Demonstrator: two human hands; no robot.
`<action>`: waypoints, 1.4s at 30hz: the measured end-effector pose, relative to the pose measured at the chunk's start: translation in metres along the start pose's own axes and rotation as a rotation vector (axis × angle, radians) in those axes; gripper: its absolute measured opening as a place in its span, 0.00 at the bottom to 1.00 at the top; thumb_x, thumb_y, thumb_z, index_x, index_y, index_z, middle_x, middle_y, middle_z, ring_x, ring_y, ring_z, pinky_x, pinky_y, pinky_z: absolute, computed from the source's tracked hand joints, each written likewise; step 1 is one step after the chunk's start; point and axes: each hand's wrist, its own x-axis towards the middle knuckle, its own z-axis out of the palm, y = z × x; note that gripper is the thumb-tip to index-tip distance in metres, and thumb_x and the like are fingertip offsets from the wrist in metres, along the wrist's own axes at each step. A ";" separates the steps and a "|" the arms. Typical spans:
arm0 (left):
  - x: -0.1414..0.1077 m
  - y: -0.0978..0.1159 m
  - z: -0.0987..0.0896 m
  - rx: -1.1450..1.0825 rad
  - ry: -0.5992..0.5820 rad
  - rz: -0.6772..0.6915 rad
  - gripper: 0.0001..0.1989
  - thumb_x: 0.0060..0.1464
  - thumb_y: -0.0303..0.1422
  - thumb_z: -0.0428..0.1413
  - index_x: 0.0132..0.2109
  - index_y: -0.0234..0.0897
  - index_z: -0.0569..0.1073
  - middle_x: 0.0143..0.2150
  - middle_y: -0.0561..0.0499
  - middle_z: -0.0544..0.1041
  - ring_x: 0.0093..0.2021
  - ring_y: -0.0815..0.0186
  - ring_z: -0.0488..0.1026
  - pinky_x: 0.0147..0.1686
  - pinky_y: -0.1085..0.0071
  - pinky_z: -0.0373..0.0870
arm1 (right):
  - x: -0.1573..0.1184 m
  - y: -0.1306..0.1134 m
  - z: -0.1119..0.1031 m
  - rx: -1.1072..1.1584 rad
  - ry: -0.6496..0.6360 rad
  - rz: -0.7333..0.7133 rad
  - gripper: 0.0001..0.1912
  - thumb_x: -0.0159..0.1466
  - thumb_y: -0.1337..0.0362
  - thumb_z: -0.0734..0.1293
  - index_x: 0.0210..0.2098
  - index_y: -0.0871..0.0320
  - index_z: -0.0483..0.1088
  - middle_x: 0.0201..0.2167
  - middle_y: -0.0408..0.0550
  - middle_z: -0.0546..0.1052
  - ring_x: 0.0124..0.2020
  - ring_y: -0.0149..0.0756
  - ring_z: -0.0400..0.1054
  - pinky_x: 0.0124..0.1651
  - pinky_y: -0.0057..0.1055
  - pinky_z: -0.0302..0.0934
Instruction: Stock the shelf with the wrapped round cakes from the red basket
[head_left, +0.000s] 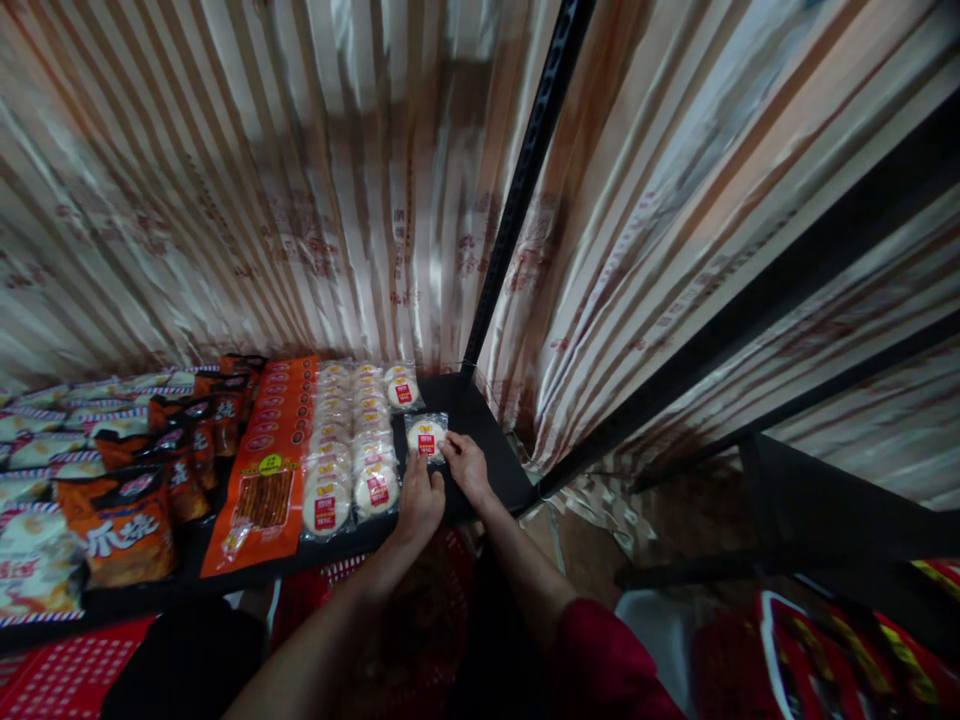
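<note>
A round white cake in a clear wrapper with a red label (425, 438) is between my two hands, low over the black shelf (480, 410). My left hand (420, 497) grips its near edge, and my right hand (463, 465) pinches its right side. Behind it lies one more wrapped cake (403, 388), at the back of the shelf. To the left, two overlapping rows of the same wrapped cakes (325, 505) run from back to front. Beside them lies a long flat orange snack packet (259, 490) with a window showing brown sticks.
Orange and black snack bags (120, 530) and white bags with striped edges (34, 565) fill the shelf's left. A black upright post (517, 200) rises at the back corner, before draped curtains (360, 200). Red baskets (82, 665) stand below; red packages (847, 650) lie at lower right.
</note>
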 end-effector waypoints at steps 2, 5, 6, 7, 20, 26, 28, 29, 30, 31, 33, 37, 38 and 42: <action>0.007 0.003 -0.001 -0.011 -0.005 -0.015 0.24 0.52 0.28 0.45 0.57 0.27 0.64 0.62 0.40 0.61 0.63 0.60 0.54 0.63 0.65 0.49 | 0.007 -0.001 0.004 -0.013 -0.006 -0.004 0.13 0.59 0.60 0.63 0.39 0.57 0.75 0.31 0.46 0.74 0.32 0.32 0.68 0.37 0.25 0.61; 0.017 0.007 -0.004 -0.031 -0.016 -0.029 0.24 0.52 0.27 0.45 0.57 0.27 0.64 0.62 0.39 0.61 0.63 0.60 0.54 0.63 0.65 0.48 | 0.018 -0.005 0.010 -0.032 -0.022 0.012 0.13 0.59 0.61 0.63 0.40 0.56 0.75 0.32 0.46 0.74 0.33 0.32 0.68 0.37 0.25 0.61; 0.020 0.008 -0.005 -0.037 -0.017 -0.030 0.24 0.52 0.27 0.45 0.57 0.28 0.64 0.61 0.40 0.62 0.64 0.60 0.54 0.63 0.65 0.48 | 0.021 -0.007 0.012 -0.030 -0.028 0.022 0.13 0.59 0.61 0.63 0.41 0.55 0.75 0.33 0.46 0.74 0.33 0.32 0.68 0.37 0.25 0.61; 0.023 0.009 -0.006 -0.042 -0.017 -0.033 0.24 0.52 0.27 0.45 0.57 0.28 0.64 0.61 0.40 0.62 0.64 0.60 0.53 0.63 0.65 0.48 | 0.025 -0.008 0.013 -0.021 -0.034 0.033 0.13 0.59 0.61 0.63 0.42 0.55 0.75 0.33 0.46 0.74 0.34 0.32 0.69 0.38 0.25 0.61; 0.060 0.011 -0.005 -0.042 -0.019 -0.080 0.24 0.55 0.27 0.43 0.58 0.24 0.61 0.64 0.36 0.56 0.64 0.60 0.52 0.62 0.67 0.47 | 0.058 -0.023 0.031 0.002 -0.058 0.152 0.15 0.59 0.61 0.63 0.45 0.51 0.73 0.41 0.46 0.76 0.41 0.35 0.70 0.44 0.27 0.62; 0.071 0.014 -0.005 -0.011 -0.050 -0.094 0.25 0.55 0.28 0.42 0.59 0.20 0.59 0.64 0.32 0.54 0.65 0.57 0.51 0.63 0.64 0.45 | 0.064 -0.029 0.033 -0.002 -0.069 0.174 0.16 0.59 0.60 0.62 0.46 0.52 0.72 0.43 0.46 0.76 0.42 0.36 0.70 0.44 0.28 0.62; 0.075 0.014 -0.004 -0.004 -0.044 -0.094 0.25 0.55 0.27 0.42 0.59 0.20 0.59 0.63 0.32 0.55 0.65 0.58 0.51 0.63 0.65 0.45 | 0.066 -0.029 0.034 -0.014 -0.074 0.177 0.17 0.59 0.60 0.62 0.47 0.52 0.72 0.44 0.47 0.75 0.42 0.36 0.70 0.44 0.28 0.62; 0.076 0.014 -0.004 0.000 -0.044 -0.099 0.25 0.55 0.27 0.42 0.59 0.20 0.59 0.63 0.32 0.55 0.64 0.58 0.51 0.63 0.65 0.45 | 0.067 -0.029 0.035 -0.020 -0.074 0.179 0.17 0.60 0.60 0.62 0.47 0.52 0.72 0.44 0.47 0.75 0.42 0.36 0.70 0.44 0.28 0.62; 0.077 0.014 -0.003 0.000 -0.042 -0.102 0.25 0.55 0.27 0.42 0.59 0.21 0.59 0.63 0.32 0.56 0.64 0.58 0.51 0.63 0.65 0.46 | 0.069 -0.029 0.037 -0.023 -0.074 0.180 0.16 0.60 0.60 0.62 0.47 0.52 0.72 0.44 0.47 0.75 0.42 0.35 0.70 0.44 0.27 0.62; 0.079 0.013 -0.003 -0.001 -0.037 -0.108 0.25 0.55 0.27 0.43 0.59 0.22 0.60 0.63 0.33 0.56 0.64 0.58 0.52 0.63 0.64 0.46 | 0.070 -0.029 0.038 -0.021 -0.073 0.181 0.16 0.60 0.60 0.62 0.46 0.52 0.72 0.44 0.46 0.75 0.42 0.35 0.70 0.44 0.27 0.62; 0.081 0.012 -0.003 -0.008 -0.020 -0.106 0.24 0.55 0.28 0.43 0.58 0.24 0.61 0.63 0.34 0.57 0.64 0.57 0.52 0.62 0.62 0.47 | 0.073 -0.027 0.041 -0.008 -0.061 0.180 0.16 0.59 0.61 0.62 0.46 0.50 0.73 0.43 0.44 0.76 0.41 0.34 0.70 0.43 0.27 0.62; 0.086 0.012 -0.005 -0.006 -0.034 -0.064 0.23 0.54 0.26 0.43 0.56 0.24 0.64 0.61 0.34 0.61 0.64 0.55 0.51 0.62 0.58 0.48 | 0.078 -0.024 0.047 0.019 -0.047 0.174 0.15 0.59 0.60 0.62 0.45 0.48 0.73 0.40 0.42 0.77 0.38 0.33 0.71 0.42 0.26 0.62; 0.087 0.012 -0.005 -0.008 -0.036 -0.062 0.23 0.54 0.26 0.43 0.56 0.24 0.64 0.61 0.33 0.61 0.64 0.55 0.51 0.62 0.58 0.47 | 0.079 -0.024 0.048 0.017 -0.050 0.174 0.15 0.59 0.59 0.62 0.45 0.48 0.73 0.41 0.43 0.76 0.39 0.33 0.71 0.42 0.27 0.62; 0.090 0.012 -0.004 -0.021 -0.010 -0.106 0.24 0.55 0.27 0.42 0.58 0.23 0.62 0.62 0.34 0.58 0.64 0.56 0.51 0.62 0.60 0.47 | 0.081 -0.025 0.048 -0.010 -0.067 0.193 0.17 0.59 0.57 0.63 0.46 0.49 0.72 0.43 0.45 0.76 0.40 0.35 0.71 0.42 0.28 0.62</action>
